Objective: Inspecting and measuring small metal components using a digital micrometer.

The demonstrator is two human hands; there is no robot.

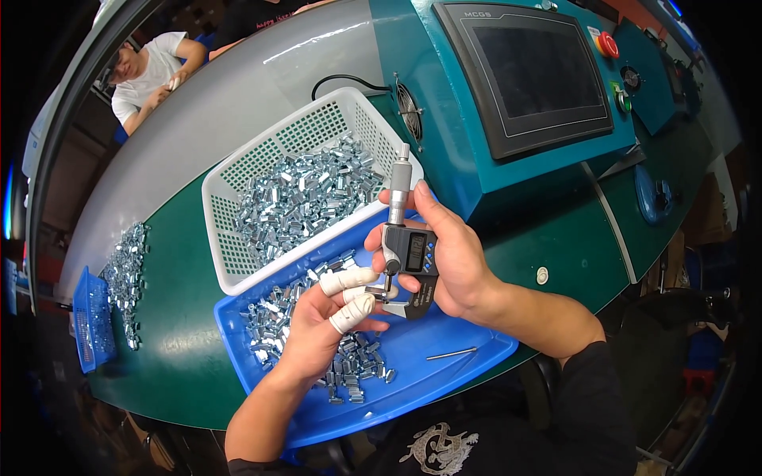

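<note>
My right hand (459,258) is closed around a digital micrometer (412,247), its thimble pointing up and away and its small display facing me. In my left hand (315,324), whose fingertips wear white finger covers, a small shiny metal fitting (375,293) is pinched. The fitting sits at the micrometer's jaws; fingers partly hide the contact. Both hands are above a blue tray (468,379) with many loose metal fittings (361,365) in its left part. A thin metal rod (451,353) lies in the tray's right part.
A white perforated basket (230,278) full of fittings stands behind the tray. Farther left are a fitting pile (127,278) and a small blue basket (95,317). A teal machine with a screen (540,71) and red button (607,44) stands back right. A person (155,75) sits far left.
</note>
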